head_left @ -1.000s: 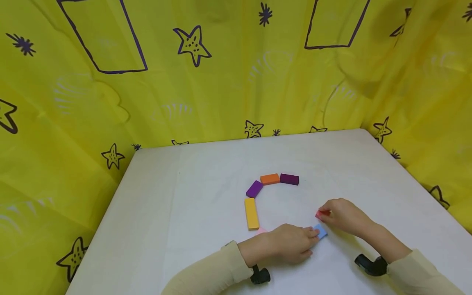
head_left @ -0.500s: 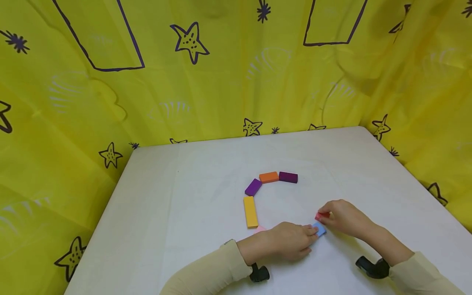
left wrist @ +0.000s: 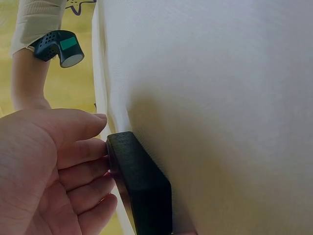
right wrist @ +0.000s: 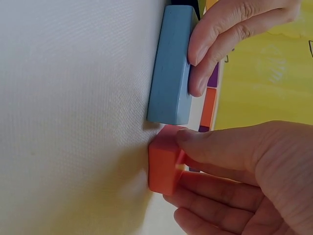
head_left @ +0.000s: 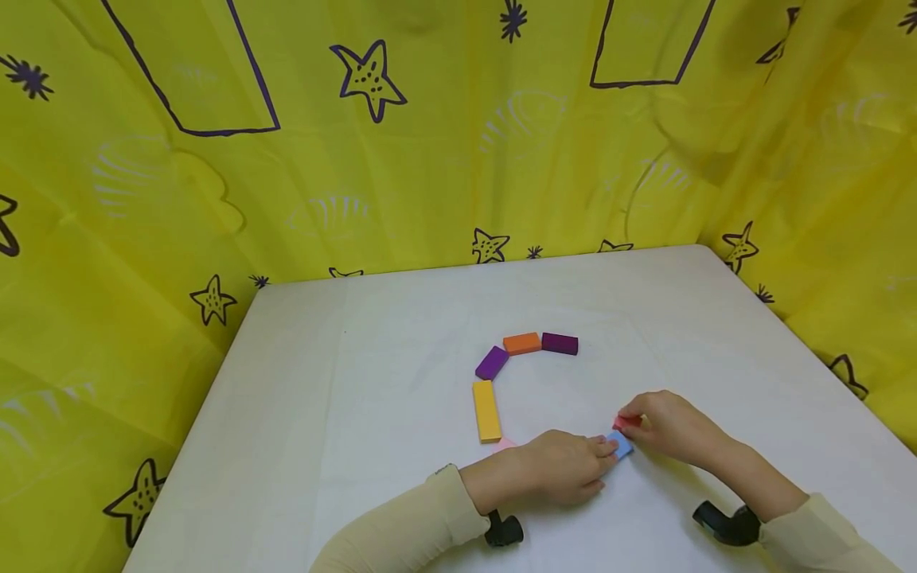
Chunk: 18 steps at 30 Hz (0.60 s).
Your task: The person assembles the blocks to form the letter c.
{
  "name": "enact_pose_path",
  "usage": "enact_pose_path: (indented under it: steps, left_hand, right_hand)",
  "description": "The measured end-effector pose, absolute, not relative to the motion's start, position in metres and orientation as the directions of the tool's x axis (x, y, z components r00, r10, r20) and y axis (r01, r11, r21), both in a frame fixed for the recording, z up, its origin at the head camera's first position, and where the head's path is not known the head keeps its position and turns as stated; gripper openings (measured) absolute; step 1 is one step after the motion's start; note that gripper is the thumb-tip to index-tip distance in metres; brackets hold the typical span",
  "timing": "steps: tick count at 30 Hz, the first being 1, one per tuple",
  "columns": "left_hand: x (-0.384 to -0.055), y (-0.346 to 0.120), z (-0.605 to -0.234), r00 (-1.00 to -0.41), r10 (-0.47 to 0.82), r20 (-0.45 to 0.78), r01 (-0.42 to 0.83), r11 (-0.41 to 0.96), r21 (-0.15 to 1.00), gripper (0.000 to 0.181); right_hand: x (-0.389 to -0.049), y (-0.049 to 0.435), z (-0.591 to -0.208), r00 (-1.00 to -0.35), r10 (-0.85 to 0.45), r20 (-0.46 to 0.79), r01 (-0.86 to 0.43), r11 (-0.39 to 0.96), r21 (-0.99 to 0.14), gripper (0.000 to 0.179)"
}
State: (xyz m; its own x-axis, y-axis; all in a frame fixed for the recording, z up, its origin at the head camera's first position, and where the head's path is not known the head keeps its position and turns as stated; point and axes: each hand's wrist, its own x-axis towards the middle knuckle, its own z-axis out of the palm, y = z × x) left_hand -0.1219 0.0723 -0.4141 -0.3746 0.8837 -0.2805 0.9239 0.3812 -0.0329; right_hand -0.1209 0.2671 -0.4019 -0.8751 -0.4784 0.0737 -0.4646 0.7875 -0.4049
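Note:
My right hand pinches a small coral-red block between thumb and fingers, low at the white tabletop. That block stands right at the near end of a light blue block. My left hand rests its straight fingertips on the blue block's top. In the left wrist view, a black block lies beside my left fingers; in the head view the left hand hides it. A pale pink block peeks out behind the left wrist.
A yellow block, a purple one, an orange one and a dark plum one curve end to end across the white table. Yellow patterned curtains hang behind the table's far edge.
My right hand has brought the red block slightly nearer, closing on the end of the blue block. The left hand stays on the blue block; the head view has shifted a little.

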Motion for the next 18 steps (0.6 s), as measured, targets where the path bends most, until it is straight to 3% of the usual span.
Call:
enact_pose_path:
  steps: [18]
  left_hand:
    - [-0.1218,0.0692,-0.4117,-0.375,0.890,-0.260,0.923,0.383,-0.022,0.049]
  right_hand:
    - [-0.1180,0.2672,-0.4008,-0.864,-0.500,0.058,-0.480,0.783,-0.397,0.012]
